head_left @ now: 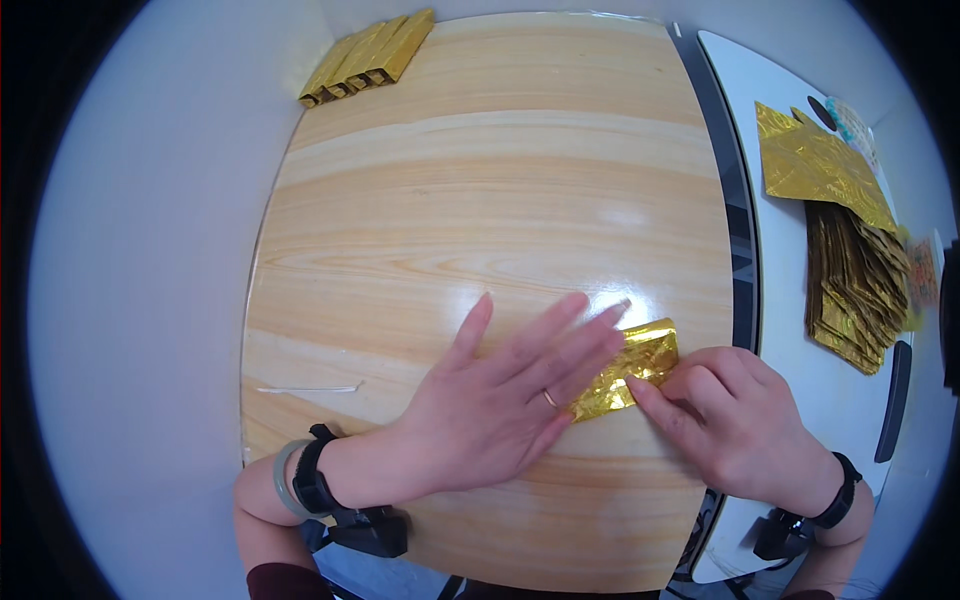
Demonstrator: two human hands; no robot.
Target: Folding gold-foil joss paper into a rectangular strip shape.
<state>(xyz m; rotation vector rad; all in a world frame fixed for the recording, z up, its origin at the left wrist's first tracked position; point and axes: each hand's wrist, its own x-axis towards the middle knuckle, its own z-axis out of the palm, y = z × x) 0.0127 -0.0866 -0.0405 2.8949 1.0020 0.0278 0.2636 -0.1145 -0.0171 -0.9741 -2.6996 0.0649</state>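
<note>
A shiny gold foil piece (650,352), folded into a flat strip, lies near the front right of the wooden table. My left hand (505,390) is flat with its fingers spread, and those fingers cover the strip's left part. A ring sits on one finger. At the strip's right end my right hand (735,415) is closed, its thumb on the foil and its other fingers curled at the edge. What lies under the left fingers is hidden.
Several folded gold foil blocks (368,58) stand side by side at the table's far left corner. A thin white stick (310,388) lies near the left edge. On the white side table (735,80) are stacked gold foil pieces (855,290) and a larger gold sheet (815,160).
</note>
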